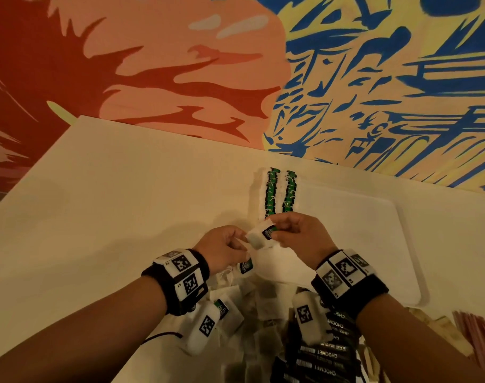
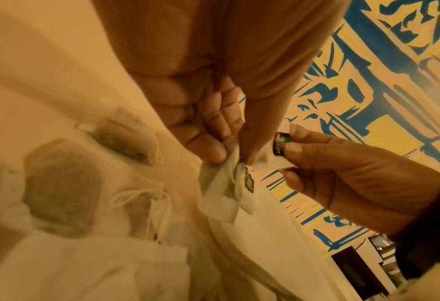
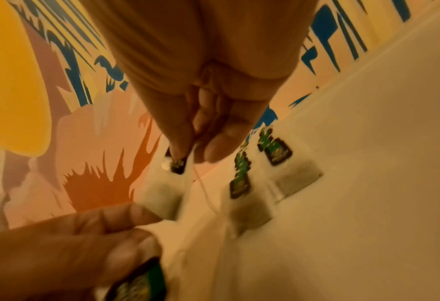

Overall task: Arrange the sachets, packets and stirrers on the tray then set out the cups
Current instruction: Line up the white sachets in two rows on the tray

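My right hand (image 1: 274, 230) pinches the green-and-black tag (image 3: 178, 163) of a tea bag (image 1: 256, 239), which hangs just above the near left corner of the white tray (image 1: 373, 230). My left hand (image 1: 242, 244), close beside it, pinches a second tea bag (image 2: 229, 183) with its tag (image 1: 246, 266) dangling; one left fingertip (image 3: 136, 211) touches the lower corner of the first bag. Two neat rows of tea bags with green tags (image 1: 271, 192) (image 3: 275, 150) lie along the tray's left side.
A loose heap of tea bags (image 1: 263, 313) lies on the white table under my wrists. Black CHOCMET sachets (image 1: 326, 355) are stacked at the front, pink stirrers (image 1: 478, 335) at the right edge. A painted wall rises behind the table.
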`<state>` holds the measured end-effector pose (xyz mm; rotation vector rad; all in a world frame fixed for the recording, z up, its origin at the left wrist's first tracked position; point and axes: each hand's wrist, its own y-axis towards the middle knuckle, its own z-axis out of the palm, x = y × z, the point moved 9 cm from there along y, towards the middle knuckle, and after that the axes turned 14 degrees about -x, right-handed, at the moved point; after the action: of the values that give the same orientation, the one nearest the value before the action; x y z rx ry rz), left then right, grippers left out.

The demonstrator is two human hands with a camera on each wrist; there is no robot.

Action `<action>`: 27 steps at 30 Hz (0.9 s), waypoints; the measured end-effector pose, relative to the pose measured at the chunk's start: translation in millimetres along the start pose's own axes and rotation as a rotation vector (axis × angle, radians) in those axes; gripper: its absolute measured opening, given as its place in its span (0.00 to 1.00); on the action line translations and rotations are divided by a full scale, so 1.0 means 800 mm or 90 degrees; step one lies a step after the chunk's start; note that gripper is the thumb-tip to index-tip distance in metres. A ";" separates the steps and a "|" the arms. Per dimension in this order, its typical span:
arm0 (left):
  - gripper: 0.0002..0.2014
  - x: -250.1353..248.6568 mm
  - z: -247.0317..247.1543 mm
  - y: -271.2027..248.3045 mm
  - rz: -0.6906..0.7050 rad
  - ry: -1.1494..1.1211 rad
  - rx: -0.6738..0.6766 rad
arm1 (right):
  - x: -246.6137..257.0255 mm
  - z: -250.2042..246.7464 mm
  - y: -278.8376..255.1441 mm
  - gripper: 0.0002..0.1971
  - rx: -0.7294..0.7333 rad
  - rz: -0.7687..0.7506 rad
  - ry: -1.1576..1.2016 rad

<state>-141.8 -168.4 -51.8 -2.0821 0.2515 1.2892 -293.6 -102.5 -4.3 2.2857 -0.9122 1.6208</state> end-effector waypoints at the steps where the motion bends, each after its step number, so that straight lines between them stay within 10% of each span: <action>1: 0.15 0.002 -0.003 0.001 0.003 0.020 0.000 | 0.001 -0.010 0.003 0.17 -0.013 -0.032 -0.055; 10: 0.15 -0.003 -0.020 0.006 0.034 0.042 -0.029 | -0.019 -0.030 0.011 0.16 0.096 -0.098 -0.319; 27: 0.13 -0.015 -0.011 0.010 0.022 -0.018 -0.033 | -0.046 -0.040 0.054 0.16 -0.034 -0.043 -0.334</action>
<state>-145.5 -181.7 -42.5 -2.1107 0.2449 1.3575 -351.6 -107.1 -33.2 2.7194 -0.9452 0.9628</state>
